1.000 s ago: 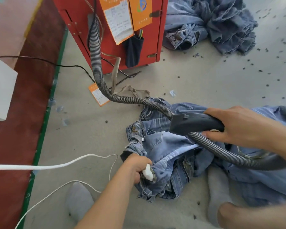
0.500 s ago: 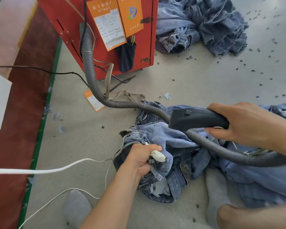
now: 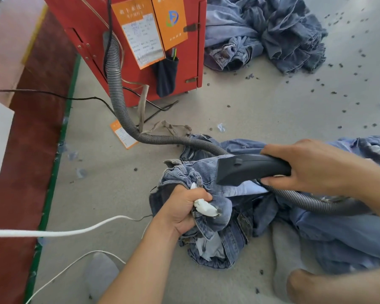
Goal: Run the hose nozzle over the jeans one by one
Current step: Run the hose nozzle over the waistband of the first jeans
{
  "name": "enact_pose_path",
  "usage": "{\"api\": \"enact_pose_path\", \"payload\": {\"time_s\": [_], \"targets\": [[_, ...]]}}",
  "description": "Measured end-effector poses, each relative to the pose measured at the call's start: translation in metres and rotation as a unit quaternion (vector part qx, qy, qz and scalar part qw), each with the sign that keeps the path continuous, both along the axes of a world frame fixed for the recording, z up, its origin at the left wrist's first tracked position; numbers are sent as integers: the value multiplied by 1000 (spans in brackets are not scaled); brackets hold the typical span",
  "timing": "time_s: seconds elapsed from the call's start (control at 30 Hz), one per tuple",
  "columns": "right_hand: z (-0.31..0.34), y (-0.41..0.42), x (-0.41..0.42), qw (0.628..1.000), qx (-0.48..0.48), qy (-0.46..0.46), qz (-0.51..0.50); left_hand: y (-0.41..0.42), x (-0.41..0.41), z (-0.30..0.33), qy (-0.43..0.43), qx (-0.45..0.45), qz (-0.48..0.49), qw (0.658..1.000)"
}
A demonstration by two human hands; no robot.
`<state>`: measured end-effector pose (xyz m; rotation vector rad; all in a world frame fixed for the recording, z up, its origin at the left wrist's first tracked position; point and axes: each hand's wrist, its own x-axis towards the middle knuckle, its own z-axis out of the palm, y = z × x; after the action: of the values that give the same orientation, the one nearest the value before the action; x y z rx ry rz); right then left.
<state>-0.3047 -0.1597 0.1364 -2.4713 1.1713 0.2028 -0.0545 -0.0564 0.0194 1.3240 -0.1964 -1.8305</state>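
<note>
The scene is evenly and brightly lit by soft daylight; shadows are faint, edges are bent by wide-angle distortion.

A garment workshop: heaped jeans (image 3: 268, 31) and thread scraps (image 3: 333, 92) litter the concrete floor (image 3: 261, 110) beside a red machine cabinet (image 3: 92, 23).

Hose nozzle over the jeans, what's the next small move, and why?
Probably lower the hose nozzle onto the pale denim just below its mouth: the right hand holds it above the jeans, which the left hand grips bunched.
</note>
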Motion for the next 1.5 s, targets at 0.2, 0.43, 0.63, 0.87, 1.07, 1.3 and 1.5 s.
{"api": "enact_pose_path", "payload": {"time_s": [0.2,0.43,0.63,0.87,1.07,1.3,1.5], "targets": [[8,-10,-4,994,10,-96,-50,4,3,3,27,-32,9,999],[4,5,-1,999,37,-23,-3,7,3,6,10,-25,-24,999],[5,2,10,996,-32,-78,-17,7,0,6,4,-39,-35,999],[5,15,8,1000,-1,15,21,15,9,4,-1,-50,-52,997],[8,13,22,990,-79,-91,-74,20,37,12,22,-73,-26,997],[23,5,10,977,-78,-127,-154,25,75,28,-64,3,84,994],[25,23,36,965,50,-213,-142,16,60,59,180,-68,205,960]]}}
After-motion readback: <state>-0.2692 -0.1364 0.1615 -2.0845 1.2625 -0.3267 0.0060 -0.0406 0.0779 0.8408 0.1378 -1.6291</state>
